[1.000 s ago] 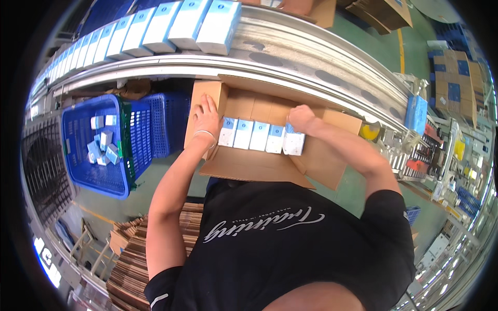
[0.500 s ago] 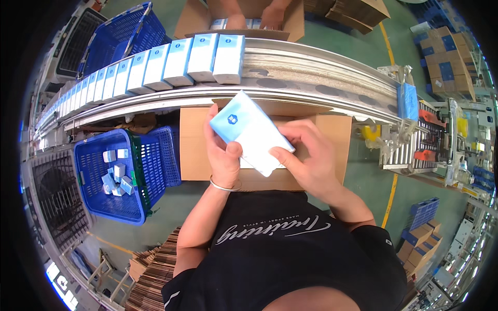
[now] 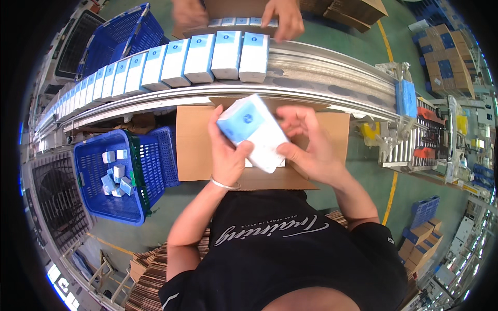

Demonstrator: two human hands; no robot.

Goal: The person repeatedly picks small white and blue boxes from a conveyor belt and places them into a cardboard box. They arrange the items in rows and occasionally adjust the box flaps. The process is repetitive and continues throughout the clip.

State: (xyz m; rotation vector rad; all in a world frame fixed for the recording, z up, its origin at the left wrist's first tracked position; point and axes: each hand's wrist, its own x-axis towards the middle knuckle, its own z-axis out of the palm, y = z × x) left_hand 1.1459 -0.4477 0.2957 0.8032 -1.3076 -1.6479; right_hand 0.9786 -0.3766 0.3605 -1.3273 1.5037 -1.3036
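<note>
Fingers of left hand pinching one white-and-blue pack by its left side, thumb on the face; tilted, over one open carton, contents mostly hidden, uncountable. Looks light, fairly firm with slight give, perhaps slippery, corners easily dented; best taken by both long sides. At its right edge, right hand, thumb against it, other fingers blurred, loosely spread; cannot tell whether gripping. Counting from left: one blue basket with about seven small boxes, another basket across the conveyor, a third basket; one row of packs, at least ten, far end too crowded to count.
</note>
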